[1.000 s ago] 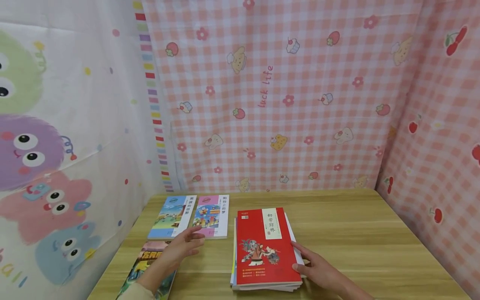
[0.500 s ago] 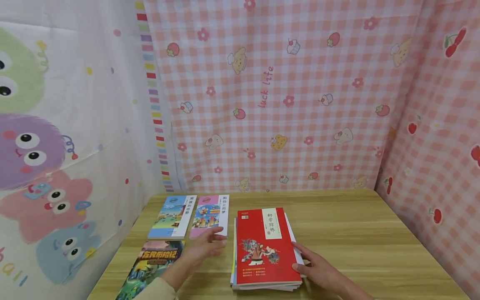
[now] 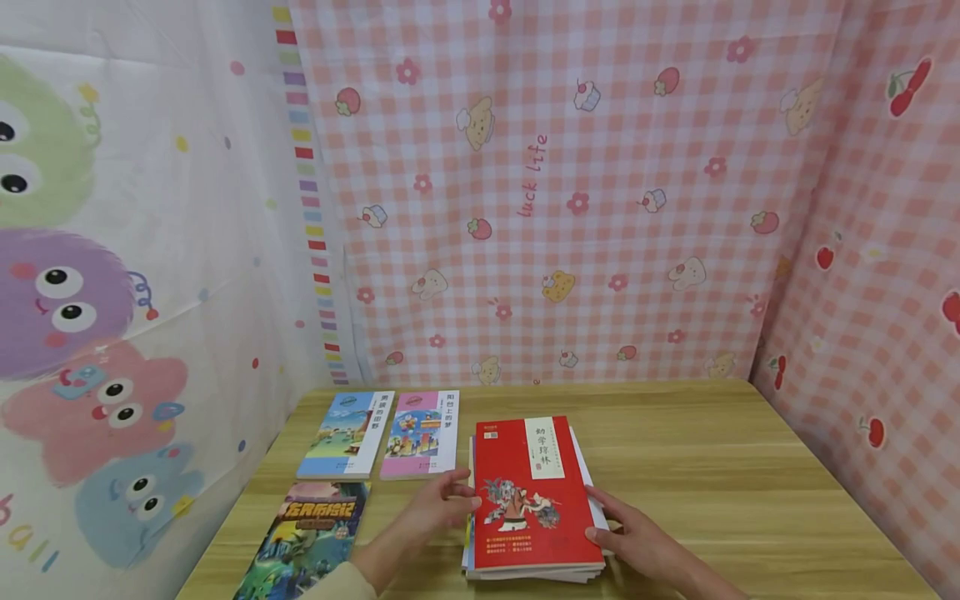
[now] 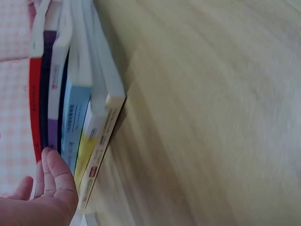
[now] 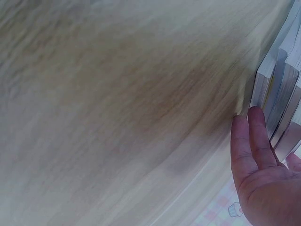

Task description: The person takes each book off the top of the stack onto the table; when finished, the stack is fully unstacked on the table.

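A stack of several books lies on the table, topped by a red book. My left hand is at the stack's left side. In the left wrist view, the fingers of my left hand reach straight toward the book spines, the fingertips at or against them. My right hand is at the stack's right edge, thumb by the red cover. In the right wrist view, two straight fingers lie along the page edges near the table.
Left of the stack lie a blue-covered book, a pink-covered book and a dark illustrated book. The wooden table meets a pink checked cloth at the back. A printed white cloth hangs at the left.
My left hand has moved right, from over the dark and pink books to the stack's left side. My right hand and the stack have stayed in place.
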